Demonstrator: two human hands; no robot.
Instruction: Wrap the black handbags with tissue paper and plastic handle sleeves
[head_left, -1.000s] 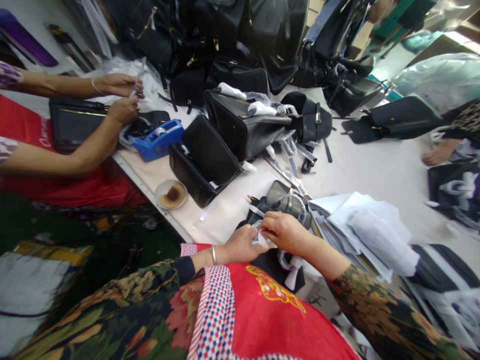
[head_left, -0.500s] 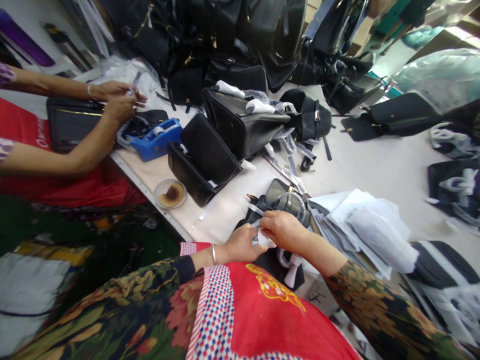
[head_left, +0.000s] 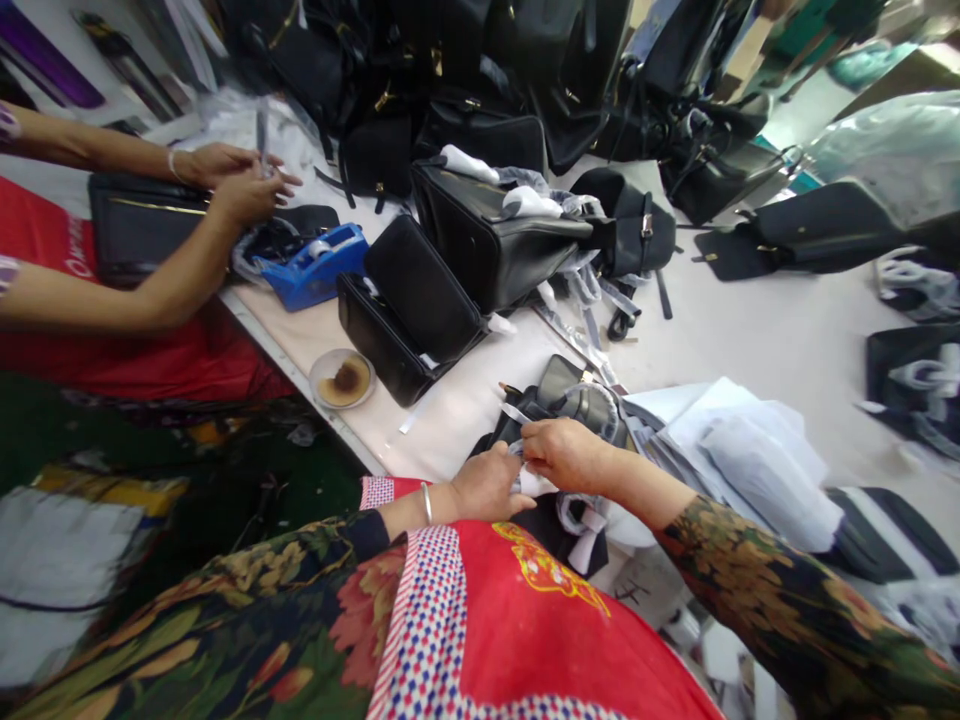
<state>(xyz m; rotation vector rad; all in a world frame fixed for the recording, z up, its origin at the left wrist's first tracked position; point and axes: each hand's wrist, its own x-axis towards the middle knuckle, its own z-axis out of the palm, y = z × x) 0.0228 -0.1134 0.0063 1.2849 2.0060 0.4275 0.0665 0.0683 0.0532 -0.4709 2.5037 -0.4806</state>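
Note:
At the table's near edge, my left hand (head_left: pixel 489 484) and my right hand (head_left: pixel 568 455) meet over a small black bag (head_left: pixel 564 380). A piece of white wrapping (head_left: pixel 534 483) is between them. My left thumb and fingers close on its left side. The curled fingers of my right hand pinch the same piece from above. Clear film covers a strap loop of the bag beside my right hand. What lies under my fingers is partly hidden. A dark piece with a white wrapped end (head_left: pixel 585 545) hangs below my right wrist.
Several black bags stand across the table (head_left: pixel 750 340). An open black case (head_left: pixel 409 325), a small round dish (head_left: pixel 343 380) and a blue tape dispenser (head_left: pixel 311 265) are to the left. White sheets (head_left: pixel 720 430) lie at right. A co-worker's hands (head_left: pixel 244 185) work at far left.
My hands stay together on the white wrapping, with only a slight shift of the fingers. The co-worker's hands have moved a little, and a thin strip now stands up from them.

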